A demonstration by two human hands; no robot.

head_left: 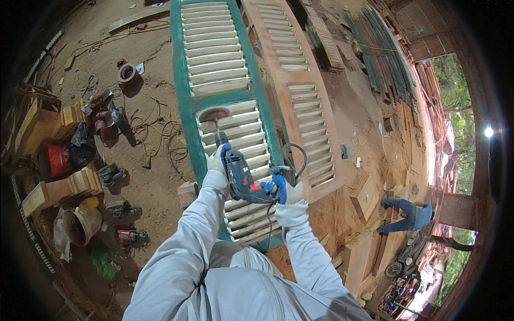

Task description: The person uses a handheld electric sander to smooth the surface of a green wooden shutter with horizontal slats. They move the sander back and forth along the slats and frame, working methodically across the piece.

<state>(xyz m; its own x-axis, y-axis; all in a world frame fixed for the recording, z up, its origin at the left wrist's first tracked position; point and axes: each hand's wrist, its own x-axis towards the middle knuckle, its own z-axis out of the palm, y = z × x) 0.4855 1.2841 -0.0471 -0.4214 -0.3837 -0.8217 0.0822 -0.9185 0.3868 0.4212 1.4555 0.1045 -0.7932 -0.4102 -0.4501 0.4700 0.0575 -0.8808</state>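
A dark blue power drill with a round sanding disc on its front is held over a green-framed louvered shutter. My left hand, in a blue and white glove, wraps round the drill's front near the chuck. The rear handle is gripped by my right hand, gloved the same way. A black cord leaves the handle and loops beside it. The disc is over the upper end of the lower slat panel; whether it touches the wood I cannot tell. The slats below are pale.
A second louvered shutter, bare brown wood, lies to the right. On the left are wooden blocks, a bucket, a clay-coloured pot and tangled yellow cords. A bent-over person works among planks at the right.
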